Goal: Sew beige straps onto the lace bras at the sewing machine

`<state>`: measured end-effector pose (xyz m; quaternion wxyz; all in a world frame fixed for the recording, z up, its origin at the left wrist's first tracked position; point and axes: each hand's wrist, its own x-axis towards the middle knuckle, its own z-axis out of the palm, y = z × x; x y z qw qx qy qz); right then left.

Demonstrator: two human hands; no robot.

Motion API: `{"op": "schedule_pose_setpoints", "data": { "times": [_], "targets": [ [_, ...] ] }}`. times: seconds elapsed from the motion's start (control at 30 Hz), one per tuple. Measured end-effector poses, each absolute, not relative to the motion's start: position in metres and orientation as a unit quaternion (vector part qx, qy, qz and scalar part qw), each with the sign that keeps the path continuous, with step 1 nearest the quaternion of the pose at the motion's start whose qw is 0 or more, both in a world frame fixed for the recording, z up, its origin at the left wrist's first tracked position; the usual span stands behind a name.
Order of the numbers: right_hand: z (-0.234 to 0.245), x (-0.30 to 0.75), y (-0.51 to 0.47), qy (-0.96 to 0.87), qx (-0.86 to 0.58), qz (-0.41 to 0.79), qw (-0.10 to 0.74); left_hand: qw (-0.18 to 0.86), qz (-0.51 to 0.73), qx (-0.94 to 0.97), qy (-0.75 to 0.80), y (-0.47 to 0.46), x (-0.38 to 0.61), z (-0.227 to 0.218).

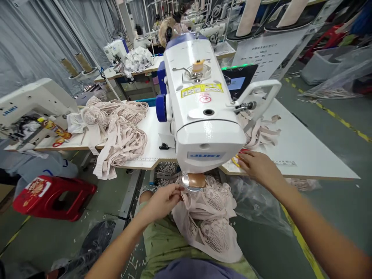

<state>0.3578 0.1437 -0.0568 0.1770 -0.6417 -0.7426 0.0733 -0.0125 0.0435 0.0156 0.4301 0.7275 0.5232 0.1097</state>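
A beige lace bra hangs from the sewing head of the white JUKI sewing machine and drapes over my lap. My left hand is closed beside the needle area, its fingertips pinching the edge of the bra. My right hand is at the table's front edge, right of the machine head. Its fingers are closed around a small red and yellow tool, whose exact kind is partly hidden by them. A copper-coloured plate covers the needle, so the stitching point is hidden.
Piled beige bras and straps lie on the table to the left, with more beige straps behind my right hand. A red stool stands on the floor at left. A second sewing machine and a bottle are farther left.
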Motion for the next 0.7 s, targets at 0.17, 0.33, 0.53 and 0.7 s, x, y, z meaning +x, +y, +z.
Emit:
{"op": "schedule_pose_setpoints", "data": {
  "times": [0.17, 0.33, 0.53, 0.7],
  "targets": [
    [-0.047, 0.308, 0.078, -0.699, -0.608, 0.258, 0.275, 0.25, 0.106, 0.802, 0.531, 0.043, -0.007, 0.009],
    [-0.044, 0.242, 0.001, -0.73, -0.41, 0.483, 0.258, 0.129, 0.154, 0.893, 0.404, 0.019, 0.03, -0.003],
    [-0.027, 0.219, 0.008, -0.469, -0.509, 0.561, 0.454, 0.374, 0.255, 0.739, 0.499, 0.015, 0.068, 0.006],
    [-0.005, 0.224, 0.052, -0.461, -0.529, 0.523, 0.483, 0.361, 0.291, 0.673, 0.576, 0.025, 0.063, 0.014]
  ]
}}
